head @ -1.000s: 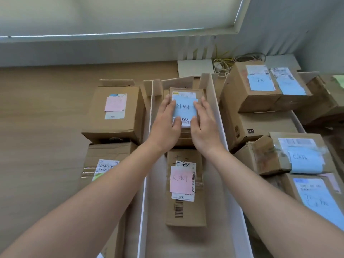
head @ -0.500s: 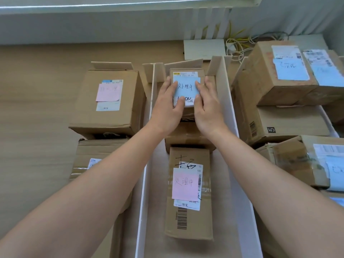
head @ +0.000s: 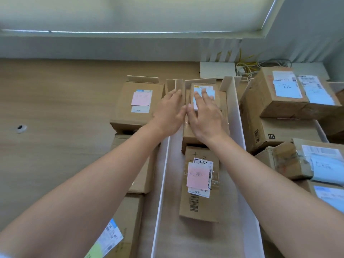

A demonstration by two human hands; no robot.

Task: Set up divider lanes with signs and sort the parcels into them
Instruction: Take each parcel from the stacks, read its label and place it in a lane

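Nearest the camera, two bare forearms are reaching forward over the wooden floor. Between them, a flat parcel with a pink note is lying in the middle lane, well short of the fingers. The left white divider is running along that lane's left side and passing under the left wrist; the right white divider is standing just to the right of the right hand.

Further on, the left hand is hovering palm down with its fingers straight and close together, gripping nothing; whether the fingertips are touching the cardboard flaps at the lane's far end cannot be told. The right hand is lying flat beside it, thumbs almost meeting, with its fingers straight and slightly spread, resting on the blue note of the small parcel. That small parcel is sitting on top of a larger box in the middle lane, under the right palm.

To the left of the left fingers, a box with a pink note is sitting in the left lane. To the right of the right fingers, beyond the divider, stacked boxes with blue notes are filling the right lane.
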